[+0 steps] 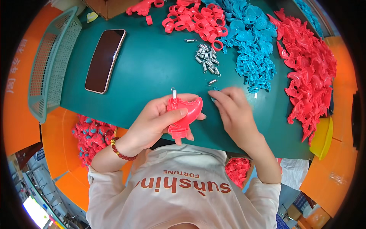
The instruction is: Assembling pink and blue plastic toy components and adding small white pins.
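Observation:
My left hand is closed round a red plastic claw-shaped part, its thumb lying across the front. A small metal spring stands up from the top of that part. To the right, my right hand has its fingers pinched together, slightly blurred, with a small blue plastic piece at the fingertips. A loose spring lies on the table just beyond them. Farther off is a little heap of springs.
A phone and a green basket are on the left. Red rings, blue plastic pieces and red curved parts form piles at the back and right. Below the table's left edge, a bin holds red-and-blue pieces.

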Motion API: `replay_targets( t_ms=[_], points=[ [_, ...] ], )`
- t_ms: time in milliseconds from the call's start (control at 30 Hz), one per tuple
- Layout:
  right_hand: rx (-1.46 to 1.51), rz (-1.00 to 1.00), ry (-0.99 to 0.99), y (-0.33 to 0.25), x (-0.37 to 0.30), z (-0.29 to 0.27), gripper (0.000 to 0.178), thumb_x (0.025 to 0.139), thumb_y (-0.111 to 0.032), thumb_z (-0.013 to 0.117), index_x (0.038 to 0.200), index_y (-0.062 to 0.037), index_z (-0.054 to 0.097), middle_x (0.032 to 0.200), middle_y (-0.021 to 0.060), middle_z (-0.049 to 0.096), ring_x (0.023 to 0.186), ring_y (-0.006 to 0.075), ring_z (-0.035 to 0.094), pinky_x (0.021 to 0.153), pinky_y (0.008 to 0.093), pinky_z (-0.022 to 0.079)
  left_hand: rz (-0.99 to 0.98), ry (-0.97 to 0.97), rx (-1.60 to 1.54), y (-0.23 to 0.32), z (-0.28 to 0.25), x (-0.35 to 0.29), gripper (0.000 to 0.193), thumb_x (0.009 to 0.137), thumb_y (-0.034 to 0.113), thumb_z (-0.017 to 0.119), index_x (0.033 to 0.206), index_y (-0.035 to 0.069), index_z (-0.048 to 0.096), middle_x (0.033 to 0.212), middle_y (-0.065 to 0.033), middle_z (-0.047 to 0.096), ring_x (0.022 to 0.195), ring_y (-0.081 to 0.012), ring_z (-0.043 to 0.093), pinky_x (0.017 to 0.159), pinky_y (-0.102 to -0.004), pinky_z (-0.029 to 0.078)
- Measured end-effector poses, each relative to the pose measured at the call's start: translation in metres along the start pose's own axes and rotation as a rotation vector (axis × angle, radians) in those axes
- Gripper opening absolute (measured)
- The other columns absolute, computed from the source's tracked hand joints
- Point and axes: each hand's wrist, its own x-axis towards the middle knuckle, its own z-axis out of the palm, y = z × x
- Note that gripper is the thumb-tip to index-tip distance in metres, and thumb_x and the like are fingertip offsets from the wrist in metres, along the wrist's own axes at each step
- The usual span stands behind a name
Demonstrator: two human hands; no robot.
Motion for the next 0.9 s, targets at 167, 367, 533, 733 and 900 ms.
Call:
replay_targets(
  t_ms=[167,367,533,733,900],
  points=[
    [-0.324,-0.048,-0.084,-0.007,-0.010,-0.001,0.030,0.082,0.005,0.060,0.110,-0.0037,0.056,0.095,0.0135,0.054,0.083,0.0261,0.057,0.072,0.0323,0.047,0.045,0.062,0.092,0.001,-0.002,-0.002,0.040,0.094,0.017,0.049,0.128,-0.003,0.042,0.103,-0.0217,0.063,0.054,-0.0173,0.064,0.041,-0.0224,0.050],
    [0.284,0.236,0.089,-0.018,-0.012,-0.004,0.026,0.076,0.005,0.066,0.100,-0.0031,0.062,0.095,0.0098,0.062,0.084,0.0249,0.060,0.076,0.0329,0.048,0.043,0.030,0.070,-0.001,0.005,0.002,0.032,0.094,0.016,0.049,0.120,0.000,0.041,0.102,-0.0246,0.062,0.053,-0.0198,0.064,0.038,-0.0218,0.048],
    [0.102,0.135,0.165,-0.001,-0.022,-0.007,0.020,0.072,0.006,0.069,0.090,-0.0021,0.066,0.087,0.0075,0.064,0.082,0.0217,0.059,0.074,0.0311,0.047,0.007,0.028,0.030,0.000,-0.001,0.002,0.018,0.094,0.015,0.050,0.103,0.003,0.041,0.101,-0.0265,0.062,0.051,-0.0215,0.064,0.037,-0.0222,0.048],
    [-0.207,0.009,0.171,0.000,-0.036,-0.017,0.021,0.069,0.006,0.071,0.088,-0.0016,0.066,0.086,0.0063,0.064,0.080,0.0216,0.058,0.071,0.0322,0.046,-0.015,0.007,0.073,-0.001,0.006,0.004,0.017,0.094,0.015,0.051,0.101,0.003,0.042,0.098,-0.0253,0.063,0.050,-0.0207,0.064,0.037,-0.0221,0.048],
    [-0.009,0.066,0.209,-0.016,-0.023,-0.020,0.022,0.067,0.002,0.073,0.087,-0.0049,0.069,0.090,0.0046,0.066,0.079,0.0220,0.058,0.072,0.0319,0.044,-0.044,-0.064,0.189,-0.006,0.011,0.004,0.016,0.094,0.014,0.050,0.102,0.002,0.042,0.093,-0.0228,0.065,0.052,-0.0178,0.064,0.040,-0.0222,0.048]
  ],
)
